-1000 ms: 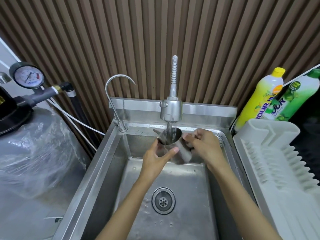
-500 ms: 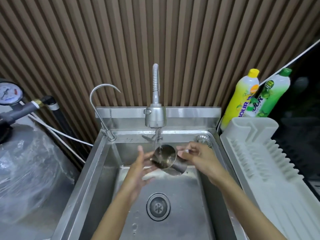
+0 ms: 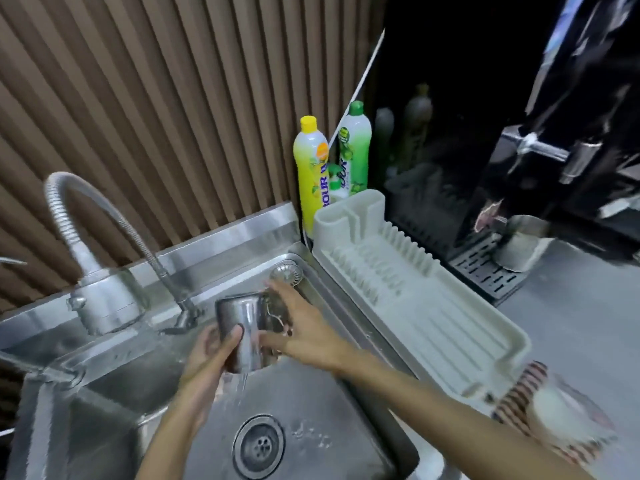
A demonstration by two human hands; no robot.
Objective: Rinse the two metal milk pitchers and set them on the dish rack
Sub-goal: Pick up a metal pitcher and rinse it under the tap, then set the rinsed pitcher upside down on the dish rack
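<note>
Steel glints between my hands: one metal milk pitcher [image 3: 244, 332] is held over the sink [image 3: 311, 403], turned mouth down, with water trickling from its lower rim into the basin. My left hand [image 3: 204, 372] cups its near side, thumb pressed across the wall. My right hand [image 3: 301, 327] closes on its far side, where the handle sits, with the fingers [image 3: 277, 289] spread past the base. The drain [image 3: 259, 446] lies below my hands, toward me. Left of my left hand, the faucet [image 3: 100, 292] arches on its flexible hose. Beyond my right hand, at the sink's back corner, rests a loose strainer [image 3: 286, 273]. Right of my right hand, the white dish rack [image 3: 433, 313] sits on the table [image 3: 581, 327], nothing in its slots. Behind the rack stand a yellow bottle [image 3: 311, 171] and a green bottle [image 3: 353, 157]. Far right of my hands, a second metal pitcher [image 3: 523, 242] stands on the drip tray [image 3: 485, 271] of a black machine [image 3: 554, 133], blurred.
</note>
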